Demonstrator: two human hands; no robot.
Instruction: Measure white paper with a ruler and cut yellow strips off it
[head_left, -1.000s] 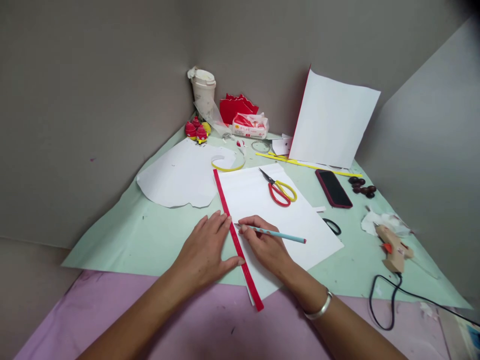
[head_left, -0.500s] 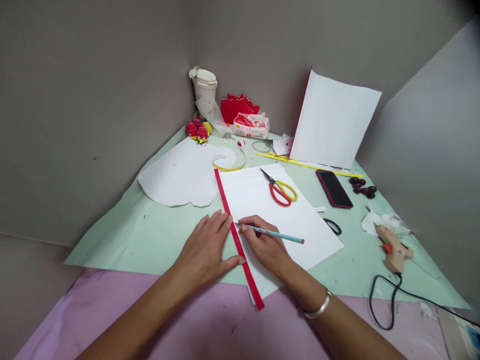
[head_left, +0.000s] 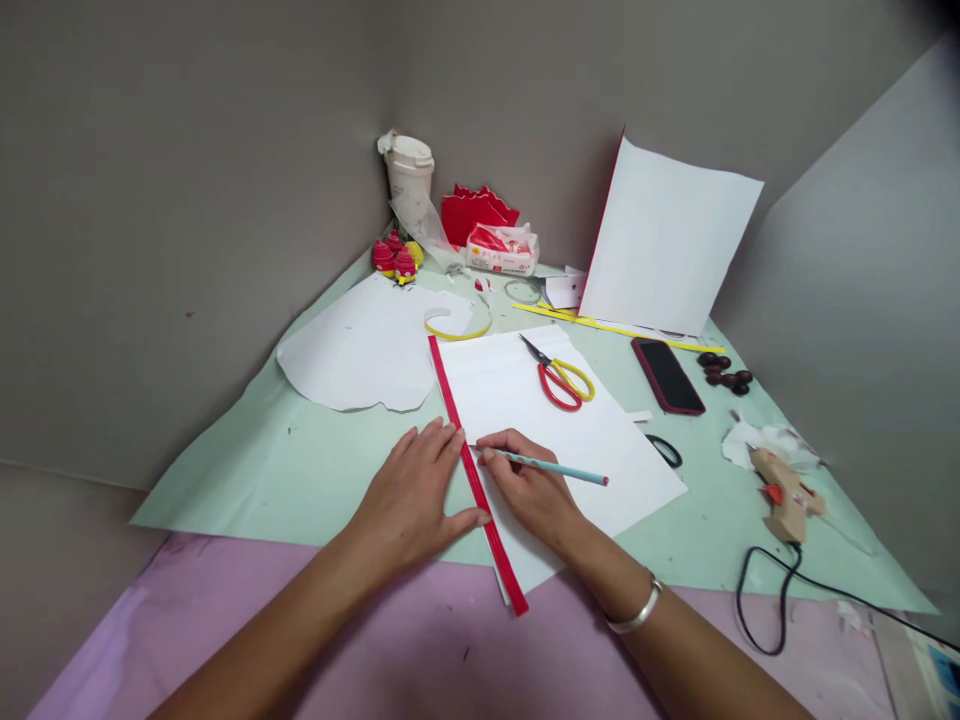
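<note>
Head view — hardly anything has changed, so I'd judge the work is holding at one spot. Nearest me, the left hand lies flat, fingers loosely spread and gripping nothing, index tip and thumb on the red strip. Right hand pinches a light-blue pencil, tip just right of the strip; can't tell if it touches paper. Strip runs along the left edge of a white sheet. Against a second ago, the pencil's back end sits a touch further left — hands in place; half a second ago looks the same. Farther: scissors lying on the sheet, phone to the right, standing sheet far right, unmoved.
</note>
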